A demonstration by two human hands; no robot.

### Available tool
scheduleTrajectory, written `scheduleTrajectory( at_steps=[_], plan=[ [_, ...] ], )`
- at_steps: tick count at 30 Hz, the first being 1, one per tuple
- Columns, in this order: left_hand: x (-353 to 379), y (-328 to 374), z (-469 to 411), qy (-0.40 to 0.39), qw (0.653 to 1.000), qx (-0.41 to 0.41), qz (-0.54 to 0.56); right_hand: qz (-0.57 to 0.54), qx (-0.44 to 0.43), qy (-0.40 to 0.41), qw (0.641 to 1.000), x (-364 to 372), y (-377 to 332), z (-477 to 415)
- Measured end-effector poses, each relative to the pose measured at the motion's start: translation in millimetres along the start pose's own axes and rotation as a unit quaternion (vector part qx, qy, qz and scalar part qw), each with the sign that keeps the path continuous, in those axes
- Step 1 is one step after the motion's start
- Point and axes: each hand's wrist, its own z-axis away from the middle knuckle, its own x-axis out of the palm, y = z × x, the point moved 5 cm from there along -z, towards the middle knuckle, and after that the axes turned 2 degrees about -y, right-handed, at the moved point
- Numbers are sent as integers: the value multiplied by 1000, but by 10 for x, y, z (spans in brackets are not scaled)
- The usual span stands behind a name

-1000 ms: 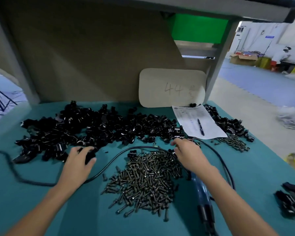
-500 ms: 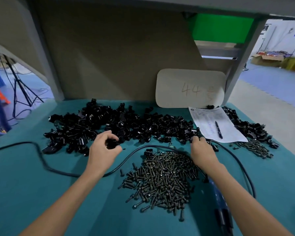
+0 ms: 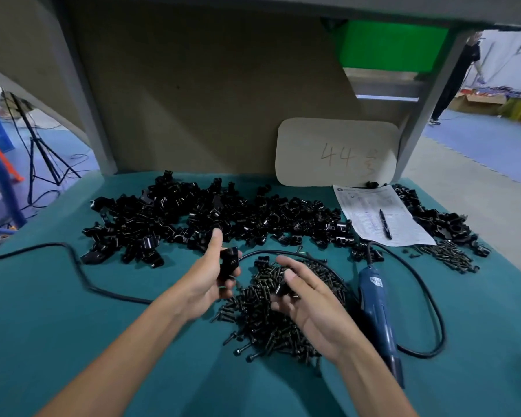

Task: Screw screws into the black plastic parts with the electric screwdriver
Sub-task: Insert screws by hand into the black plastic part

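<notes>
1. Left hand [image 3: 205,277] grips a black part [image 3: 229,261] above the counter [image 3: 73,326], thumb raised.
2. Right hand [image 3: 310,305], fingers curled, pinches a dark piece [image 3: 282,288] over the screws [image 3: 265,328]; whether it is a part or a screw cannot be told.
3. Screwdriver [image 3: 376,308] lies untouched to the right; parts pile [image 3: 193,218] lies behind.
4. Step in hand, as judged: readying a part. Next move: seat a screw in it, then take up the screwdriver.

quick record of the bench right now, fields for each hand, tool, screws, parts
left: left hand grips a black plastic part above the teal table
right: right hand pinches a small dark piece, kind unclear
tool: blue electric screwdriver lies untouched, right of the hands
screws: loose pile of dark metal screws under the hands
parts: heap of black plastic parts behind
</notes>
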Motion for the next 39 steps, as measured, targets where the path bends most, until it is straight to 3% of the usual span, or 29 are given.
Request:
scheduleTrajectory(
  at_steps=[8,15,23,30,36,39],
  plan=[
    [41,49,74,16,973,88,-215,126,-30,18,991,2,-49,38],
    [109,6,112,5,979,82,-188,108,-65,26,992,-29,-91,42],
    [241,83,257,-94,963,132,-214,62,-59,13,996,10,-107,18],
    [274,84,285,-94,953,147,-248,35,-65,-3,997,62,-136,26],
    [338,130,355,-93,934,214,-270,-147,-9,1,989,41,-110,-12],
    [335,155,390,-81,919,246,-298,-112,-6,3,994,50,-65,-18]
  ],
)
